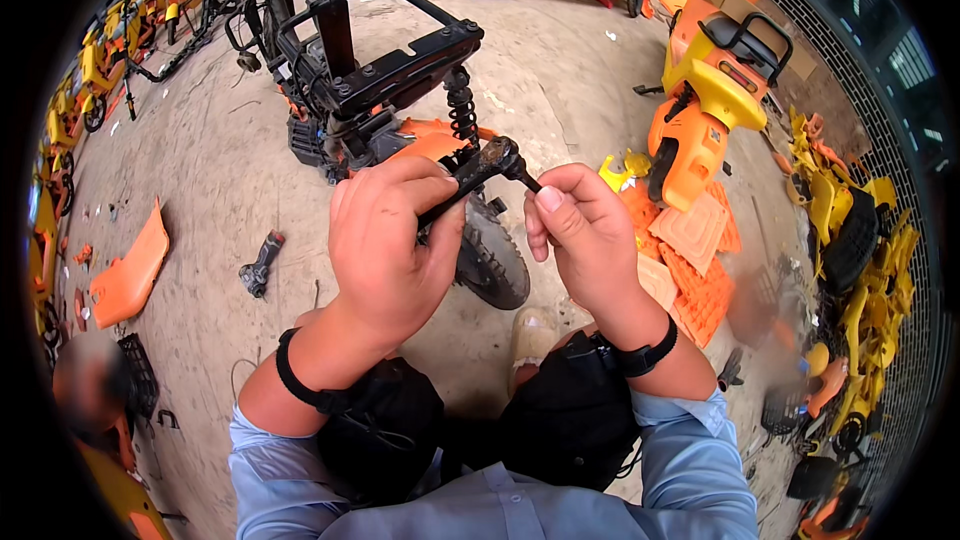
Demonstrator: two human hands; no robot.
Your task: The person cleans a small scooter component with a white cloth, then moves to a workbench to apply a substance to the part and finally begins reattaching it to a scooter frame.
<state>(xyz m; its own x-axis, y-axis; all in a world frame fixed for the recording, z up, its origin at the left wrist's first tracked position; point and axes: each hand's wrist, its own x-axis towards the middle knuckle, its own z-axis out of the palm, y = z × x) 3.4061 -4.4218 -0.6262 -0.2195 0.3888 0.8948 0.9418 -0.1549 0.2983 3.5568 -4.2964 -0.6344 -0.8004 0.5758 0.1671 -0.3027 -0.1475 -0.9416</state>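
Observation:
My left hand (388, 240) is closed round the handle of a black, worn ratchet wrench (490, 157), held up in front of me with its head pointing away to the right. A thin dark shaft (526, 180) sticks out from the wrench head, and my right hand (592, 245) pinches its end between thumb and fingers. Just behind the tool stands a stripped black scooter frame (400, 75) with a coil spring shock absorber (461, 105). Its rear wheel (493, 260) shows partly between my hands; my left hand hides some of the frame's lower part.
A cordless power tool (262, 265) and an orange body panel (133, 268) lie on the concrete at left. To the right stands an orange and yellow scooter (700, 105), with orange panels (700, 240) beneath it. Yellow parts (870, 310) are heaped along the right wall.

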